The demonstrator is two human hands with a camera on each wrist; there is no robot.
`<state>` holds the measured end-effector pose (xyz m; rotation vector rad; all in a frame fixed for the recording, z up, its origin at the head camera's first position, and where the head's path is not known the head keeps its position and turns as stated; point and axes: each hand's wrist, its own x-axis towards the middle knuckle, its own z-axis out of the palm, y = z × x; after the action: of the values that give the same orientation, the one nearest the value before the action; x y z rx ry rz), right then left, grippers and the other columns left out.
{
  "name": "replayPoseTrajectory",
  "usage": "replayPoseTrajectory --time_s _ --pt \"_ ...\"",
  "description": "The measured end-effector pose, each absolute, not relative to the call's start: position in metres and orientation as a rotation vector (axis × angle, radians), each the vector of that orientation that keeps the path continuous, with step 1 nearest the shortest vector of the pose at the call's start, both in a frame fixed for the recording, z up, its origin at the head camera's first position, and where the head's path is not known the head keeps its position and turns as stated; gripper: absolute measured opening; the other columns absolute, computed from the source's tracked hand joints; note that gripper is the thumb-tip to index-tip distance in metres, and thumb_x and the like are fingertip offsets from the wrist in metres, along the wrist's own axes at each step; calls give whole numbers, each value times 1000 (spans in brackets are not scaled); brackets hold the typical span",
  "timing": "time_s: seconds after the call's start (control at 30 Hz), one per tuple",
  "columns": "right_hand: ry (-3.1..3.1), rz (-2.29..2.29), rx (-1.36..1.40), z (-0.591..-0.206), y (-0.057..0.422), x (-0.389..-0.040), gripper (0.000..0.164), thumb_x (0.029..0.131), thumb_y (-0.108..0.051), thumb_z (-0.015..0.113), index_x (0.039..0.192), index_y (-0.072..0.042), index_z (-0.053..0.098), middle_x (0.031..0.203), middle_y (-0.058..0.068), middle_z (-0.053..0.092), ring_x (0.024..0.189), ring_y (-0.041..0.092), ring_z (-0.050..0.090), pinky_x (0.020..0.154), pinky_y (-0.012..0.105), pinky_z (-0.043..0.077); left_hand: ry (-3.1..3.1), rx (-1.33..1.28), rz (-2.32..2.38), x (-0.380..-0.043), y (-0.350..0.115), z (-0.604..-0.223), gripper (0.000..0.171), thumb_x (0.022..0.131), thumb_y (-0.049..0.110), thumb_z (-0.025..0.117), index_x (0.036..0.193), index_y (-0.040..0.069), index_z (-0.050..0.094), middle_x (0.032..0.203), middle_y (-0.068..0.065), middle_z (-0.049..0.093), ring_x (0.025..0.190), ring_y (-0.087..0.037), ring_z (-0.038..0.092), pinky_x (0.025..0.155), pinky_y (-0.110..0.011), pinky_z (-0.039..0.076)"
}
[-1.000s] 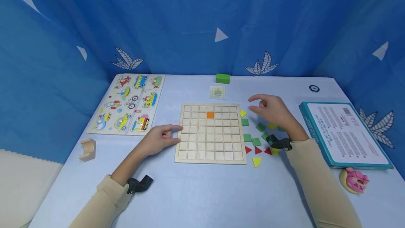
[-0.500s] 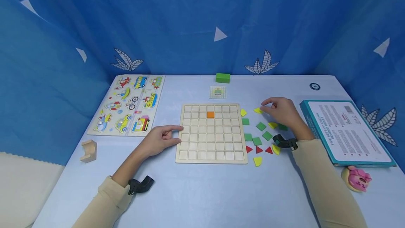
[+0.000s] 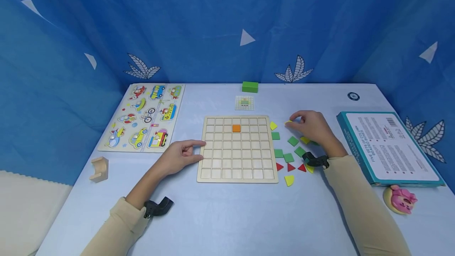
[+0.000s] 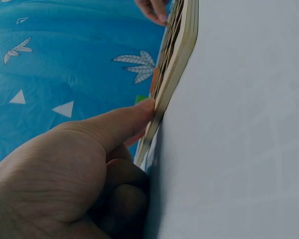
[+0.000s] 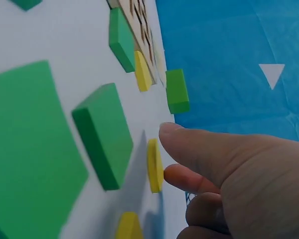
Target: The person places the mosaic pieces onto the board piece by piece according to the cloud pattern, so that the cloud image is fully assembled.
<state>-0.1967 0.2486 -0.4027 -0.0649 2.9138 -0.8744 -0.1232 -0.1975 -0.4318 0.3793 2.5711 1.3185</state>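
My left hand (image 3: 179, 156) rests at the left edge of a wooden grid board (image 3: 236, 178), thumb and index fingertips against the rim; the left wrist view has the thumb (image 4: 132, 119) on that edge. One orange square tile (image 3: 236, 128) sits in an upper cell. Right of the board, my right hand (image 3: 310, 126) is over a yellow quarter-round tile (image 5: 154, 165). Its index fingertip meets the tile's face, while the thumb (image 5: 189, 144) stands a little apart from it. In the head view the fingers partly hide this tile.
Green square tiles (image 3: 288, 157), red triangles (image 3: 291, 167) and other yellow tiles (image 3: 289, 180) lie right of the board. Behind it are a pattern card (image 3: 244, 102) and green block (image 3: 250, 87). A picture puzzle (image 3: 142, 117) lies left; a teal box (image 3: 391, 149) and pink figure (image 3: 400, 200) lie right.
My right hand has moved slightly right from near the board's upper right corner and come down to the yellow tile, now more covered by its fingers. The left hand stays at the board's edge.
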Motion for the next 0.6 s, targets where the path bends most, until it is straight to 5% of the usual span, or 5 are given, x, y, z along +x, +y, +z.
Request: replayPoseTrajectory --time_s 0.6 --pt "2886 -894 -137 -408 246 -198 27 97 -24 71 123 -14 70 68 8 44 57 25 47 50 32 37 2575 386 1318 -123 -197 -432 40 92 26 79 130 20 70 61 6 37 55 -11 35 62 -27 37"
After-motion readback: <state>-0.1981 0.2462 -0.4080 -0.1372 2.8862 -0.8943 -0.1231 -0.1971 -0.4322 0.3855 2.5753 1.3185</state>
